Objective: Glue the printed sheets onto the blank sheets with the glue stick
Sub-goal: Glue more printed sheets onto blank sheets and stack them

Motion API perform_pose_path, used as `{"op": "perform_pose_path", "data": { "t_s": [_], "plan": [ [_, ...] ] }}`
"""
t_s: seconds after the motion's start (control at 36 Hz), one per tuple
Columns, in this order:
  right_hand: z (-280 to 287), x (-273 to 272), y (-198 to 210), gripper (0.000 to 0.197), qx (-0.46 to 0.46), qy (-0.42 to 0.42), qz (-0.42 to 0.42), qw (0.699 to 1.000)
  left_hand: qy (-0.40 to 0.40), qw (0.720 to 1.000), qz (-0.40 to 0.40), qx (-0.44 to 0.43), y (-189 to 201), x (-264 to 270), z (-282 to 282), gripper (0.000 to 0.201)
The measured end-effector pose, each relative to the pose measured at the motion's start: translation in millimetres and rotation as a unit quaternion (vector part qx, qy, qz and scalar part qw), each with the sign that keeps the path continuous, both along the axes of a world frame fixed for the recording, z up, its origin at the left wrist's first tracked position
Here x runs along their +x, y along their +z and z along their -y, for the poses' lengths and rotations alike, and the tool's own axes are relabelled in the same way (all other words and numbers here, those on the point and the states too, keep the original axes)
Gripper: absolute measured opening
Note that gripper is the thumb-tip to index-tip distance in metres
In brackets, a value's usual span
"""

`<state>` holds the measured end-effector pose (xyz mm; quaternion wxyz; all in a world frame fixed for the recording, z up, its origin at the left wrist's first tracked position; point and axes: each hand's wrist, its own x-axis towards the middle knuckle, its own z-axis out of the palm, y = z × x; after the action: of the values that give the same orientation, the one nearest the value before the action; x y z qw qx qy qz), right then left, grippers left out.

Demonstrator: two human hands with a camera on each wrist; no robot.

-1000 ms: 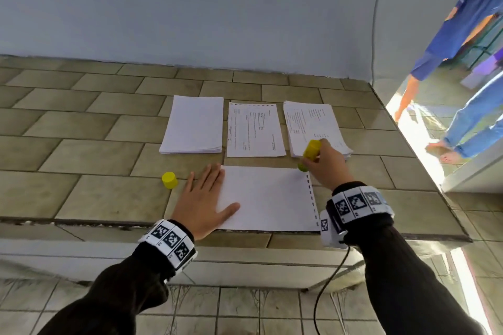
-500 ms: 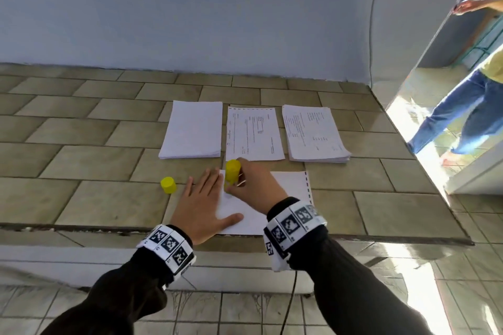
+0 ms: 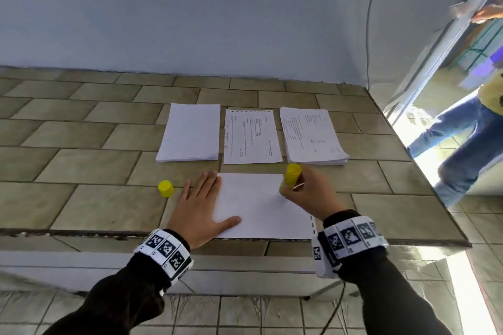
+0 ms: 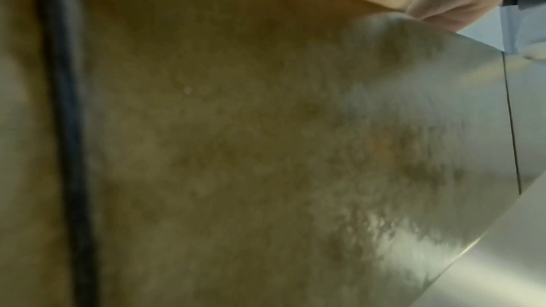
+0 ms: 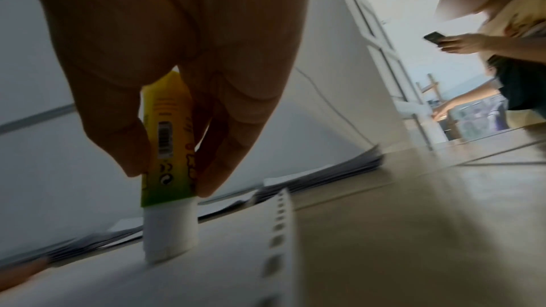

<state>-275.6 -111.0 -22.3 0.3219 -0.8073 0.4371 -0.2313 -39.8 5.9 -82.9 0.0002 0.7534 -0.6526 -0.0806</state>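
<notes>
The right hand (image 3: 307,193) curls its fingers (image 5: 233,139) around the yellow glue stick (image 5: 168,148), whose white tip presses on the sheet (image 3: 261,207) directly below them. The left hand (image 3: 198,207) lies flat, fingers straight and spread, pinning the sheet's left edge to the tabletop (image 3: 81,171). The yellow cap (image 3: 165,188) stands just beyond its little finger. Three paper stacks (image 3: 190,133) lie past the fingertips.

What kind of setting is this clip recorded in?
Probably a plain room in a home or small building, not an office: the work surface is a built-in olive-tiled ledge against a bare pale blue wall, beside an open doorway where people stand in daylight.
</notes>
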Motion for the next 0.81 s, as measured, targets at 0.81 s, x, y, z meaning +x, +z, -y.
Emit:
{"op": "perform_pose_path", "data": {
  "t_s": [0.81],
  "plan": [
    [-60, 76, 4, 0.018, -0.022, 0.230, -0.014, 0.973, -0.050, 0.997, -0.012, -0.058, -9, 0, 0, 0.104]
  ]
}}
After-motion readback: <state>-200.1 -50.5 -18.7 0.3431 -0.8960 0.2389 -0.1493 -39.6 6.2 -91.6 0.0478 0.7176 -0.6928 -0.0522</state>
